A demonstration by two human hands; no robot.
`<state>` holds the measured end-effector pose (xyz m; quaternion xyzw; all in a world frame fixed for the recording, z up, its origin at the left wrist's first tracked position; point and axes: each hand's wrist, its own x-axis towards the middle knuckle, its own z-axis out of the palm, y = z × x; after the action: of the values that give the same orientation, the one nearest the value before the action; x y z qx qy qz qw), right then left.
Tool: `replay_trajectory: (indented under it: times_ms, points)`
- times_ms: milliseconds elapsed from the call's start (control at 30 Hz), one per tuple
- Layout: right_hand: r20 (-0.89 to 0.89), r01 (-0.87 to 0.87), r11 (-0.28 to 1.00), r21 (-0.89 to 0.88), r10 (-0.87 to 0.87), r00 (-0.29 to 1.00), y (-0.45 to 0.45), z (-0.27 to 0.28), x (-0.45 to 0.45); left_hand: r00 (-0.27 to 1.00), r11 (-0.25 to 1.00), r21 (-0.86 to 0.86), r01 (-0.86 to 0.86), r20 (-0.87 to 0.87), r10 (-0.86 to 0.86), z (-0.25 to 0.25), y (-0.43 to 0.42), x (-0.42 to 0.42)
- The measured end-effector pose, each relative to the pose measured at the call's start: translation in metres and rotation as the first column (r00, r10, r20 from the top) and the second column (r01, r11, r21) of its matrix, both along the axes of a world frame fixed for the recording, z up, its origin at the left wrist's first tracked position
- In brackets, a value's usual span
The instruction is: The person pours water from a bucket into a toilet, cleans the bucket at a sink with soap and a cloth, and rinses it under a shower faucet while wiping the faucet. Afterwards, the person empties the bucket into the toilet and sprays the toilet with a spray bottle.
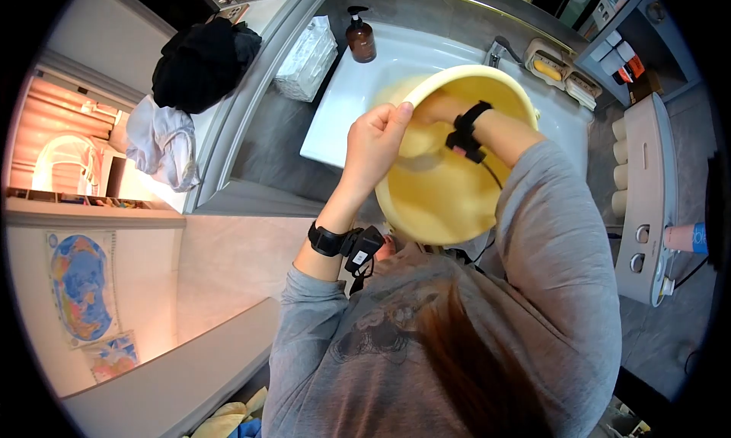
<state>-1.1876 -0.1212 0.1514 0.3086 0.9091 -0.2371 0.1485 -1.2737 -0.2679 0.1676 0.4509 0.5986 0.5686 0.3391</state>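
A yellow basin [449, 202] is tilted over the front edge of the white sink [335, 126], its open side facing me. My left hand [378, 137] grips the basin's left rim, with the thumb over the edge and the fingers closed. Inside the basin, near its far wall, is my right hand [435, 107]; its fingers are blurred and mostly hidden, so what they touch cannot be made out. Black straps with small devices circle both wrists.
Behind the basin are a faucet [499, 51] and a soap holder [548, 66]. A brown pump bottle [361, 38] stands on the sink's left corner, beside a tissue pack [308, 61]. Dark clothes [199, 65] lie further left. A white appliance [647, 202] stands at right.
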Motion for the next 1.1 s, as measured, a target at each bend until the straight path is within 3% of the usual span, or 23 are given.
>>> replay_trajectory:
  times_ms: [67,133,167,200,233,267,300,367,433,467,533,667,700,733,800,833,867,933,967,1000,1033,1100]
  points:
    - [0.118,-0.037,0.989,0.145,0.020,0.993,0.040,-0.059,0.016,0.999,0.999,-0.042,0.022,-0.049,-0.024,0.004,-0.005,0.001]
    - [0.252,-0.113,0.921,0.372,0.017,0.968,0.048,-0.126,0.049,0.974,0.999,0.035,0.015,-0.228,-0.007,0.005,-0.007,0.003]
    - [0.273,-0.110,0.932,0.345,0.013,0.962,0.037,-0.139,0.067,0.974,0.999,0.035,0.025,-0.226,-0.017,0.004,-0.007,0.004]
    - [0.518,-0.326,0.894,0.306,0.131,0.845,0.005,-0.112,0.065,0.984,0.999,0.053,0.004,-0.179,0.006,0.003,-0.007,0.004]
    - [0.517,-0.074,0.973,-0.217,0.179,0.837,-0.011,-0.079,0.056,0.991,0.997,0.070,-0.015,-0.132,0.024,0.002,-0.006,0.005]
    - [0.369,-0.080,0.967,-0.242,0.168,0.914,-0.012,-0.129,0.063,0.991,0.998,0.068,0.007,-0.134,0.002,0.000,-0.005,0.007]
    - [0.262,-0.151,0.944,-0.294,0.231,0.937,-0.028,-0.130,0.057,0.993,0.997,0.073,0.018,-0.114,-0.009,-0.001,-0.006,0.010]
    - [0.053,-0.077,0.892,-0.445,0.112,0.992,-0.054,-0.140,0.046,0.995,0.996,0.074,0.057,-0.090,-0.051,-0.004,-0.005,0.014]
    - [-0.347,-0.073,0.719,-0.691,-0.242,0.906,-0.080,-0.112,0.036,0.989,0.988,0.109,0.109,-0.110,-0.097,-0.005,-0.005,0.017]
    - [-0.343,-0.043,0.718,-0.695,-0.279,0.897,-0.090,-0.082,0.032,0.985,0.984,0.104,0.148,-0.106,-0.136,-0.004,-0.007,0.020]
    - [-0.145,0.190,0.567,-0.801,-0.492,0.858,-0.104,-0.025,0.033,0.993,0.990,0.074,0.118,-0.029,-0.116,0.003,-0.009,0.023]
    - [-0.330,0.149,0.620,-0.770,-0.587,0.739,-0.140,-0.055,0.070,0.989,0.973,0.180,0.148,-0.030,-0.145,-0.006,-0.001,0.023]
    - [-0.366,0.163,0.881,-0.444,-0.345,0.864,-0.154,-0.057,0.090,0.985,0.974,0.151,0.169,-0.004,-0.171,0.002,-0.002,0.026]
    - [-0.271,0.086,0.995,-0.059,-0.099,0.958,-0.168,-0.058,0.110,0.978,0.967,0.149,0.205,0.001,-0.207,0.005,-0.002,0.030]
    - [-0.113,0.244,0.924,-0.293,-0.287,0.951,-0.175,-0.085,0.159,0.955,0.947,0.158,0.280,0.051,-0.291,0.007,-0.006,0.038]
    - [-0.025,0.336,0.927,-0.167,-0.345,0.938,-0.183,-0.064,0.176,0.944,0.937,0.158,0.310,0.060,-0.323,0.007,-0.008,0.044]
    - [-0.094,0.356,0.930,0.087,-0.348,0.933,-0.195,-0.070,0.202,0.934,0.926,0.166,0.340,0.055,-0.353,0.009,-0.013,0.053]
    - [-0.064,0.281,0.831,0.481,-0.286,0.956,-0.216,-0.061,0.235,0.922,0.916,0.162,0.368,0.064,-0.382,0.012,-0.026,0.073]
    - [-0.070,0.305,0.819,0.487,-0.312,0.948,-0.227,-0.057,0.240,0.911,0.904,0.168,0.394,0.057,-0.408,0.015,-0.033,0.083]
    - [0.024,0.478,0.857,0.195,-0.491,0.871,-0.241,-0.051,0.239,0.888,0.887,0.151,0.437,0.087,-0.452,0.019,-0.043,0.093]
    - [0.164,0.633,0.767,-0.103,-0.614,0.772,-0.255,-0.048,0.237,0.861,0.867,0.134,0.480,0.117,-0.495,0.022,-0.053,0.103]
    - [-0.089,0.334,0.820,-0.464,-0.418,0.904,-0.290,-0.054,0.235,0.825,0.833,0.116,0.542,0.116,-0.553,0.026,-0.078,0.124]
